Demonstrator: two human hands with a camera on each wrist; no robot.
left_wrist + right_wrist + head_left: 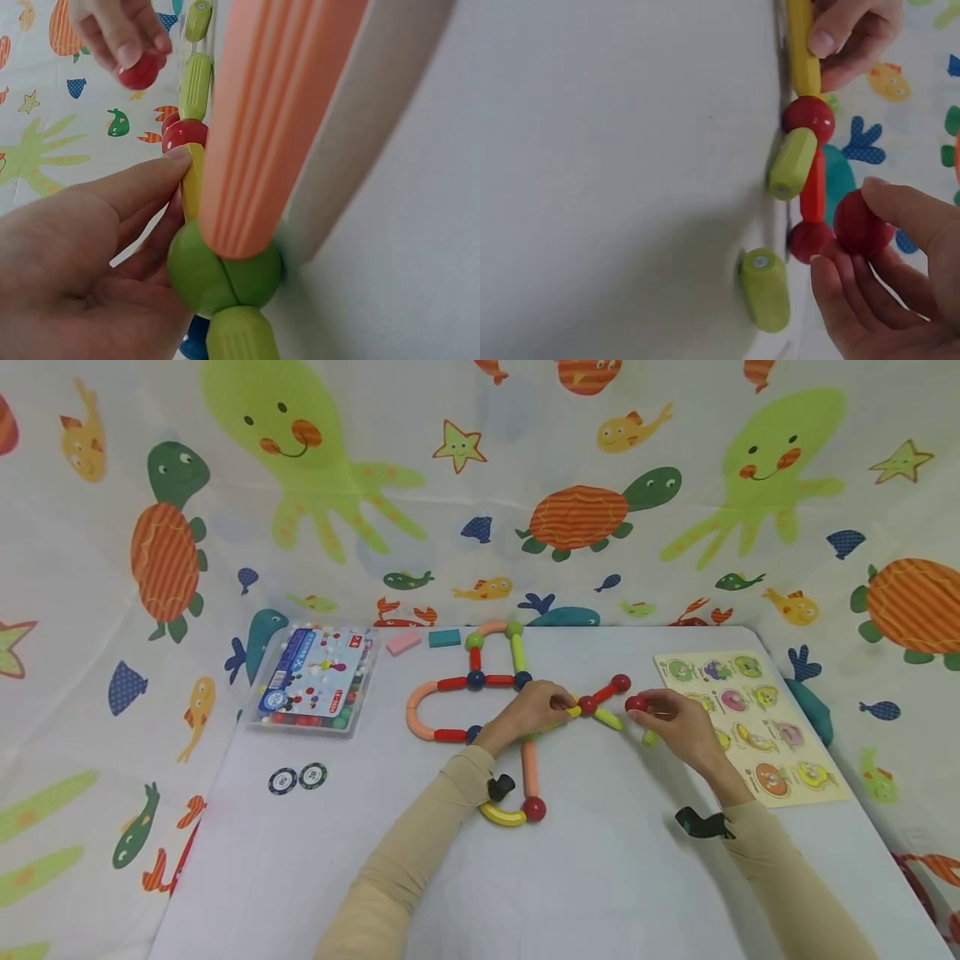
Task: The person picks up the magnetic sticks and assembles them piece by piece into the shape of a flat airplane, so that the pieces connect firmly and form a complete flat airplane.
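Note:
A flat figure of coloured rods and balls (pixel 480 680) lies on the white table (pixel 600 877). My left hand (pixel 558 700) pinches its yellow rod (pixel 193 180) just beside the red joint ball (pixel 587 703), thumb on top. A fat orange rod (pixel 277 120) and a green ball (pixel 221 270) of the figure sit close under that wrist. My right hand (pixel 637 708) holds a loose red ball (pixel 862 223) in its fingertips, a little right of the joint, close to the red ball (pixel 810 238) that ends the short red rod (pixel 814 195). One green rod (pixel 793 163) sticks out from the joint.
A separate green rod (pixel 765 289) lies loose under my right hand. A clear box of parts (pixel 315 681) stands at the left, two round chips (pixel 297 777) in front of it. Pink (pixel 403 642) and teal (pixel 445 637) blocks lie at the back. A peg puzzle board (pixel 750 722) lies right.

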